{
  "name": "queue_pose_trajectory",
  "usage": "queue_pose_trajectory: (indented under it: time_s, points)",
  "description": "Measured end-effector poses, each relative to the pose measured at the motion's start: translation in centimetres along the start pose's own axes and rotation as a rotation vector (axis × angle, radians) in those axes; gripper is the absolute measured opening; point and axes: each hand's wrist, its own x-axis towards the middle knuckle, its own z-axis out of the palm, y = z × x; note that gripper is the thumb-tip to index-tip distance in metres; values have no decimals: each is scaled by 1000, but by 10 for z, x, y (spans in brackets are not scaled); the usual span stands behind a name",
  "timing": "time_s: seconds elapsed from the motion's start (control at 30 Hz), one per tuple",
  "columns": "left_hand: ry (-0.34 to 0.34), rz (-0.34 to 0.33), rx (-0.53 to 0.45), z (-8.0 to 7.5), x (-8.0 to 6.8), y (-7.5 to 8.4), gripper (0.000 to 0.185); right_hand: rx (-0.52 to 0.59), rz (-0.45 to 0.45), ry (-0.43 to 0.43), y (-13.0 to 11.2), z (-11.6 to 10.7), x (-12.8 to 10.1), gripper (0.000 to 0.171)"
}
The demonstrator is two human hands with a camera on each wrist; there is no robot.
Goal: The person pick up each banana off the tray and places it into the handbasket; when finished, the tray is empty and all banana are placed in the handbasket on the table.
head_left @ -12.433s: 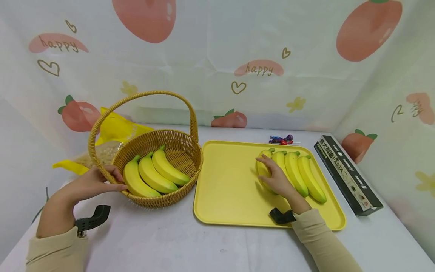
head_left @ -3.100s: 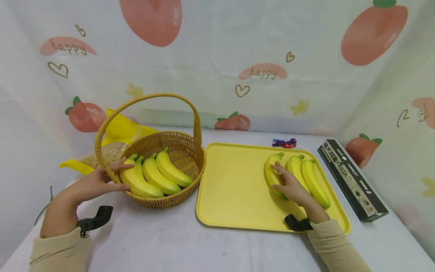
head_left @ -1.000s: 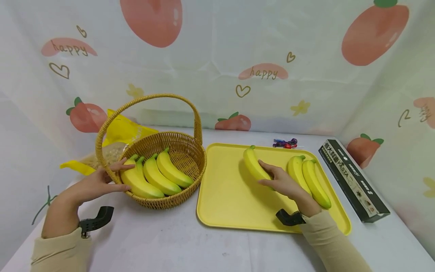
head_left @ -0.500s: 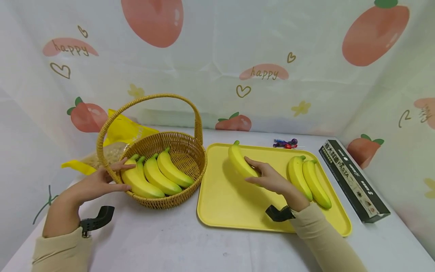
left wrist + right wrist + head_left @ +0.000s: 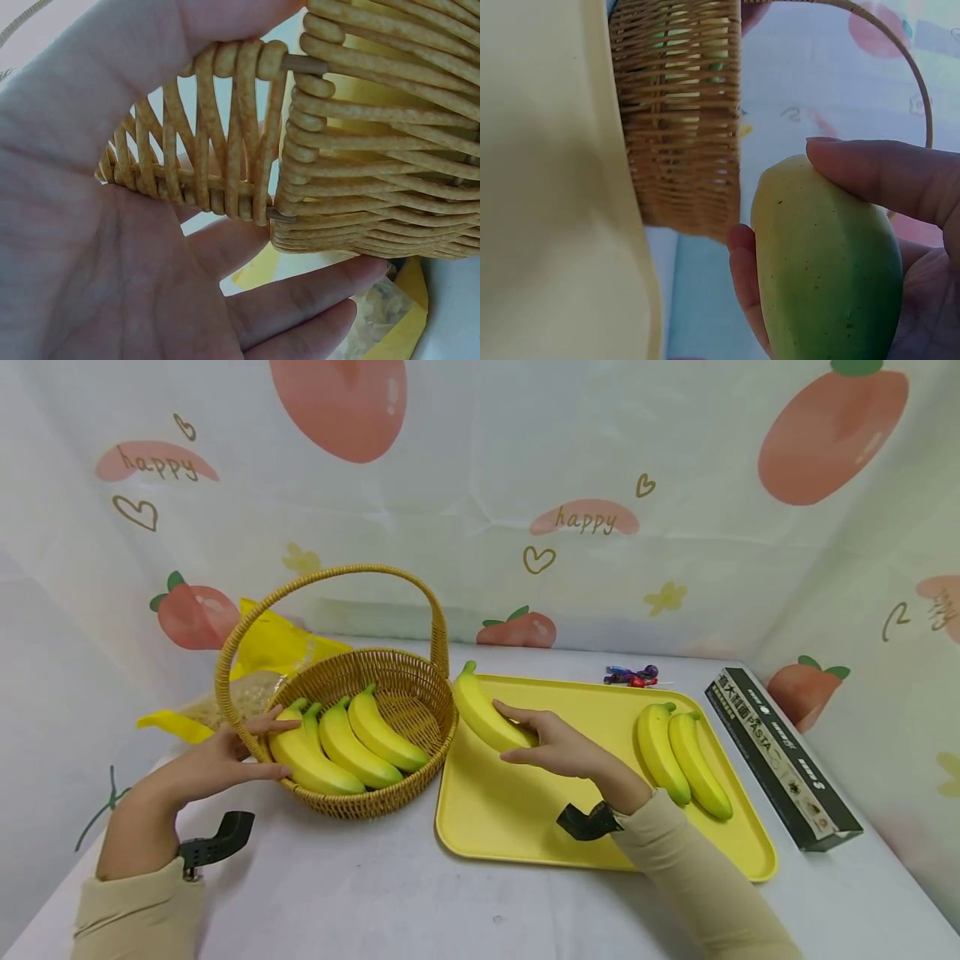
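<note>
My right hand [image 5: 551, 743] holds a banana [image 5: 483, 712] by its lower end, between thumb and fingers, over the left edge of the yellow tray [image 5: 495, 827]. In the right wrist view its greenish end [image 5: 825, 270] fills the grasp. My left hand [image 5: 217, 764] grips the wicker basket [image 5: 420, 777] at its left side, where the handle [image 5: 330, 573] meets the rim. The left wrist view shows the woven handle base [image 5: 232, 135] between thumb and fingers. Several bananas [image 5: 352, 747] lie side by side inside the basket. Two more bananas [image 5: 678, 760] rest at the tray's right.
Behind the basket lies a yellow bag [image 5: 281, 643] with a see-through part. Wrapped lollipops [image 5: 632, 675] are on the white table [image 5: 375, 893] beyond the tray. A black pasta box [image 5: 783, 760] stands along the tray's right side. A printed curtain [image 5: 450, 468] hangs at the back.
One banana came into the basket between the oldest two frames. Since then my right hand has lifted another off the tray and carried it left toward the basket. My left hand keeps its place.
</note>
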Motion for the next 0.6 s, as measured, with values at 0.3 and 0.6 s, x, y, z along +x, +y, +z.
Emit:
queue_pose_trajectory:
  time_s: [0.3,0.6]
  points:
    - [-3,2,-11,0,2,0,62,-126,-97,-88,-26,5,20,68]
    - [1,11,-10,0,2,0,60,-213,-123,-212,-50,14,62,70]
